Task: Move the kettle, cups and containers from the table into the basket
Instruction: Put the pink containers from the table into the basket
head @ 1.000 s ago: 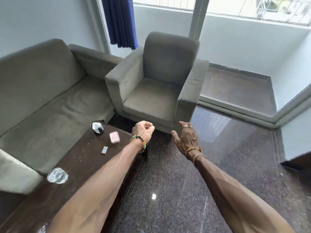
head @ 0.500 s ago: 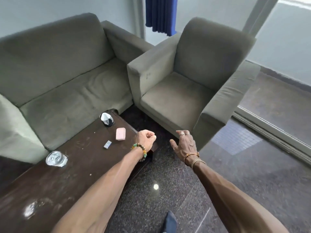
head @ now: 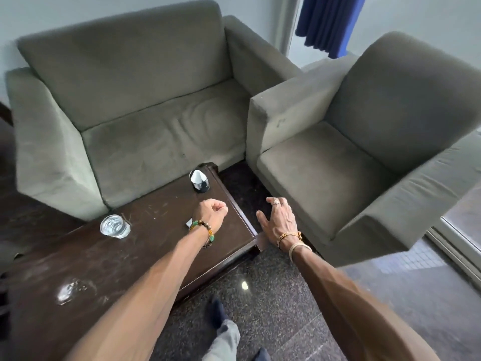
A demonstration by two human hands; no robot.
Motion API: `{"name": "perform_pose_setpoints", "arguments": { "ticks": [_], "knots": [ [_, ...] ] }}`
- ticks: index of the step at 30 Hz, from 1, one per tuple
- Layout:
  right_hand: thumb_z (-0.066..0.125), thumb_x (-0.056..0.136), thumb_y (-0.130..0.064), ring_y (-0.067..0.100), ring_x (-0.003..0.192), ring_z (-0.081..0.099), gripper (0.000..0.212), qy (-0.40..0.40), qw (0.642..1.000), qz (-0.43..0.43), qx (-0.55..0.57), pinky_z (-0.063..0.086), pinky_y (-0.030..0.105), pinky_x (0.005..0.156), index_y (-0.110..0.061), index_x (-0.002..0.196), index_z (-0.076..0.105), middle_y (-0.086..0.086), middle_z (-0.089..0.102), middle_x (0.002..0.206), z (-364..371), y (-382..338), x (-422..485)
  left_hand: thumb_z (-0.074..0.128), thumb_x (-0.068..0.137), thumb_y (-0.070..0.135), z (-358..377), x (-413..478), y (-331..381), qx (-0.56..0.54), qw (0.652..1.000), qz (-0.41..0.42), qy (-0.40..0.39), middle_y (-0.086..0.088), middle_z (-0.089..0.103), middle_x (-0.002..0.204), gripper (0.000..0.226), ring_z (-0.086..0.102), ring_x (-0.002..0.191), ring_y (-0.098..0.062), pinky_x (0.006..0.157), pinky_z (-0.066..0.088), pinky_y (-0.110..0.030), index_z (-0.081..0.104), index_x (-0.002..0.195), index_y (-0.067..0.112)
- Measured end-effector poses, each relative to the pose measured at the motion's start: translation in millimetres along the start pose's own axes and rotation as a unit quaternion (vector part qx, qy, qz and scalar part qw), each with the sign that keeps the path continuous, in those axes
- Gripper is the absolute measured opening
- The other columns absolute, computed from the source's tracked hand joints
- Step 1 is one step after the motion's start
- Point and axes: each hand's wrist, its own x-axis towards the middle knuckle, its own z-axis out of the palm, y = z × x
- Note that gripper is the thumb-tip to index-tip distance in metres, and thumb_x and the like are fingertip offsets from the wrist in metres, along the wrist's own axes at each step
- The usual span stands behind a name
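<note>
1. Left hand (head: pixel 212 213): fingers curled into a fist, nothing visibly held, over the surface (head: pixel 78 256) near its right edge. Right hand (head: pixel 277 220): fingers spread, empty, off the surface, above the floor (head: pixel 260 303) by the corner.
2. Glass cup (head: pixel 115 226): upright mid-surface, well left of both hands. Likely rigid, slick, breakable; can't tell if it holds liquid. Grip round the wall, keep it level.
3. Dark container (head: pixel 199 181) with white top: far corner, near the sofa (head: pixel 156 142). Looks small and light; wrap round the body.
4. Count: one cup, one container, one small pale scrap (head: pixel 188 223) half hidden by the left wrist. Kettle, basket: none in view.
</note>
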Motion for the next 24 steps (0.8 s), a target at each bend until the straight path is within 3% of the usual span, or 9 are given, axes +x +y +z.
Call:
{"name": "perform_pose_setpoints", "arguments": {
  "ticks": [2, 4, 6, 9, 15, 20, 24],
  "knots": [
    [0.062, 0.091, -0.039, 0.029, 0.118, 0.052, 0.054, -0.021, 1.0, 0.007, 0.009, 0.043, 0.039, 0.099, -0.012, 0.136, 0.05, 0.009, 0.05, 0.13, 23, -6, 10, 0.071, 0.075, 0.013, -1, 18, -16, 0.002, 1.0, -0.014, -0.007, 0.007, 0.064, 0.067, 0.017, 0.059, 0.07, -0.016, 0.06, 0.043, -0.022, 0.066, 0.064, 0.024],
    [0.063, 0.091, -0.039, 0.029, 0.119, 0.052, 0.055, -0.05, 0.999, 0.013, 0.016, 0.043, 0.038, 0.1, -0.012, 0.137, 0.049, 0.009, 0.049, 0.131, 44, -9, 19, 0.071, 0.077, 0.014, 1, 34, -33, 0.003, 0.999, -0.04, -0.013, -0.005, 0.071, 0.08, 0.005, 0.064, 0.076, -0.021, 0.07, 0.05, -0.028, 0.074, 0.08, 0.017],
    [0.063, 0.091, -0.037, 0.028, 0.119, 0.052, 0.055, -0.073, 0.997, 0.029, 0.028, 0.042, 0.034, 0.099, -0.012, 0.138, 0.048, 0.009, 0.048, 0.131, 67, -12, 32, 0.071, 0.079, 0.012, 4, 51, -51, -0.007, 0.997, -0.073, -0.019, -0.012, 0.074, 0.091, 0.013, 0.067, 0.084, -0.027, 0.076, 0.056, -0.031, 0.075, 0.091, 0.009],
    [0.062, 0.093, -0.035, 0.027, 0.115, 0.054, 0.05, -0.105, 0.993, 0.038, 0.034, 0.042, 0.031, 0.093, -0.011, 0.135, 0.048, 0.009, 0.048, 0.128, 99, -16, 43, 0.068, 0.08, 0.001, 10, 70, -76, -0.054, 0.993, -0.106, -0.011, -0.01, 0.07, 0.094, 0.016, 0.062, 0.081, -0.018, 0.061, 0.048, -0.011, 0.073, 0.095, -0.003],
    [0.059, 0.094, -0.03, 0.026, 0.115, 0.054, 0.047, -0.153, 0.986, 0.049, 0.035, 0.042, 0.03, 0.094, -0.012, 0.137, 0.048, 0.008, 0.049, 0.13, 145, -27, 83, 0.069, 0.081, 0.001, 14, 115, -109, -0.075, 0.984, -0.162, 0.002, -0.01, 0.066, 0.083, 0.012, 0.061, 0.08, -0.02, 0.078, 0.049, -0.027, 0.072, 0.092, -0.003],
    [0.055, 0.095, -0.023, 0.028, 0.114, 0.053, 0.043, -0.185, 0.982, 0.041, 0.013, 0.04, 0.029, 0.093, -0.009, 0.136, 0.049, 0.012, 0.051, 0.131, 173, -27, 139, 0.067, 0.08, 0.001, 26, 161, -121, -0.104, 0.979, -0.176, 0.017, -0.014, 0.07, 0.091, 0.014, 0.062, 0.086, -0.021, 0.083, 0.05, -0.028, 0.071, 0.094, 0.001],
    [0.052, 0.096, -0.018, 0.029, 0.119, 0.051, 0.038, -0.216, 0.975, 0.047, -0.012, 0.037, 0.029, 0.093, -0.004, 0.132, 0.051, 0.015, 0.052, 0.132, 206, -16, 173, 0.068, 0.082, 0.013, 45, 183, -132, -0.09, 0.973, -0.212, 0.015, -0.008, 0.073, 0.103, 0.02, 0.068, 0.097, -0.022, 0.091, 0.052, -0.031, 0.071, 0.102, 0.011]
  ]
}}
